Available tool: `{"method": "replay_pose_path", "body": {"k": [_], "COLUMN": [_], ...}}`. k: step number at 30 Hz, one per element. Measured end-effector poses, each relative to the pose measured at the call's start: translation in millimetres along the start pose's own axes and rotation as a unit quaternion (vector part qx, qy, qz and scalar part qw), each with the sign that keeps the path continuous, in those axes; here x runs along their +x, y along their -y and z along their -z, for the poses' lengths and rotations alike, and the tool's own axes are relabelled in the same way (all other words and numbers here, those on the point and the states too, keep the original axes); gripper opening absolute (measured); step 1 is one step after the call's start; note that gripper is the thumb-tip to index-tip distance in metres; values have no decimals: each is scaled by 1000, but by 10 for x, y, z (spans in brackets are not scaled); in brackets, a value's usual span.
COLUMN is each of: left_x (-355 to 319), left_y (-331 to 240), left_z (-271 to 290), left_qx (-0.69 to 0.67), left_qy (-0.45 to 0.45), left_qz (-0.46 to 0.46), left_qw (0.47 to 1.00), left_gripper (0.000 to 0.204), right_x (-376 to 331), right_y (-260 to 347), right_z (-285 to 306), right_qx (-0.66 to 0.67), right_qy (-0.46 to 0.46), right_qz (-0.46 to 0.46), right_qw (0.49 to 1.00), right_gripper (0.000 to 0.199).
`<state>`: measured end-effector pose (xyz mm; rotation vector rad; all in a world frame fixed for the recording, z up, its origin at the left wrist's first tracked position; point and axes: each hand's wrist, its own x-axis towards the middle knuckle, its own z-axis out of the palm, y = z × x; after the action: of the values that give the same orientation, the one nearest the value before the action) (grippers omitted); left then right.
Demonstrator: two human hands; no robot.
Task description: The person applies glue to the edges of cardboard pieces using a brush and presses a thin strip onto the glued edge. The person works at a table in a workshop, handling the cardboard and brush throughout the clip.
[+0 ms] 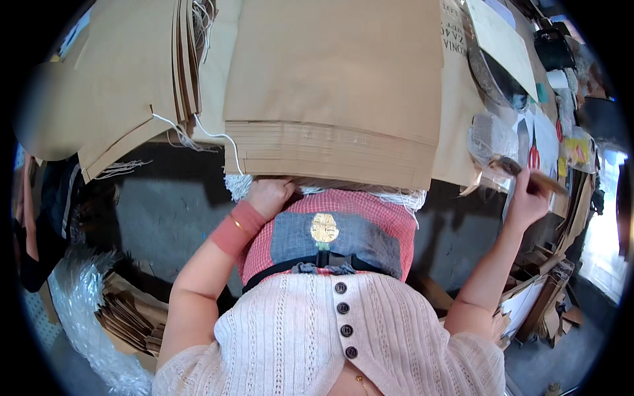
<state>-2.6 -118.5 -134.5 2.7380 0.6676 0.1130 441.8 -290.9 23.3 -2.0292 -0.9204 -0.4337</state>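
A stack of brown paper bags [333,72] lies before me, its near edges fanned in narrow steps. White strings [239,187] hang from under its front edge. My left hand [269,197] is closed at that edge, left of the middle; its fingertips are tucked from sight, so what they grip is hidden. Off to the right, my right hand [528,201] is closed around a blurred brown tool that looks like a wooden-handled brush [549,183]. The tool's dark end is beside a clear plastic-wrapped bundle or container [492,142].
More brown bags [132,72] with strings lie at the left. Red-handled scissors [533,156] and a dark rounded container [492,72] under a pale board [502,43] are at the right. Below left stand clear plastic wrap [89,310] and a box of folded cardboard [132,317].
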Motion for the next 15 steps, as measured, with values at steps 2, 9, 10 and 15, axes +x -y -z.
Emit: {"method": "replay_pose_path", "body": {"k": [2,9,10,15], "left_x": [-13,-297,-319,-11], "left_y": [-22,-301,-336,-111], "left_z": [144,788,907,1437], "left_qx": [-44,-284,-354,-13], "left_qy": [-70,-111,-102,-188], "left_qz": [-15,112,176,113], "left_qw": [996,946,913,976], "left_gripper": [12,17,18,18], "right_x": [-99,-707,-732,-761], "right_y": [506,1979,2134,2616], "right_z": [-76,-910,-1055,-1595], "right_qx": [171,353,377,424], "right_qy": [2,245,282,317], "right_qz": [-24,-128,-114,-64], "right_qw": [985,894,875,846], "right_gripper": [9,12,12,12]}}
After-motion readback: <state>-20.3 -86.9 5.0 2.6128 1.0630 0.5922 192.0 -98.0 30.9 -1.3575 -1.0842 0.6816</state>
